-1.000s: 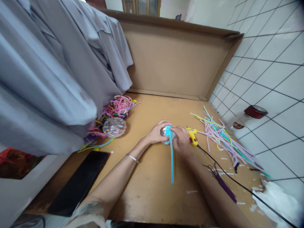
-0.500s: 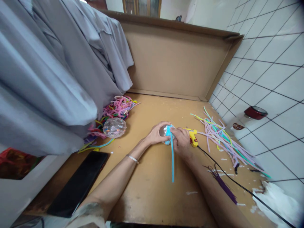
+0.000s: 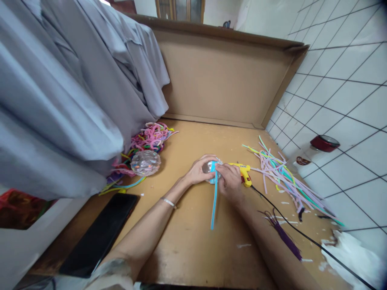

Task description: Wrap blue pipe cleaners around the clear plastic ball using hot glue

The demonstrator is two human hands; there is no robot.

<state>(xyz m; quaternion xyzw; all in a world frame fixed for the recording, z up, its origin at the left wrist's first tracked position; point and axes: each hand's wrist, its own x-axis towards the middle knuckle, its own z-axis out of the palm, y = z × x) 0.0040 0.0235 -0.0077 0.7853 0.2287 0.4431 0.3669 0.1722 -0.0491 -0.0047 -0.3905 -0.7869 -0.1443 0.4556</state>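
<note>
My left hand (image 3: pixel 199 171) is closed around a small clear plastic container (image 3: pixel 207 166) from its left side. Blue pipe cleaners (image 3: pixel 214 205) run across the container, and one long free end hangs down toward the table's front edge. The fingertips of my right hand (image 3: pixel 230 179) press on the blue strip at the container's right side. Just right of that hand lies a yellow glue gun (image 3: pixel 246 175), partly hidden by the fingers. The far side of the container is out of sight.
A clear round container (image 3: pixel 146 162) stands left beside a heap of pink and mixed pipe cleaners (image 3: pixel 152 135). Lilac and green pipe cleaners (image 3: pixel 284 177) lie right, near a red-lidded jar (image 3: pixel 325 143). A black phone (image 3: pixel 101 233), purple strands (image 3: pixel 286 237) and a black cord (image 3: pixel 296 227) surround my arms.
The hanging end of the blue pipe cleaner has swung to the left. My right fingers have shifted slightly left on the container. The left hand stays in place.
</note>
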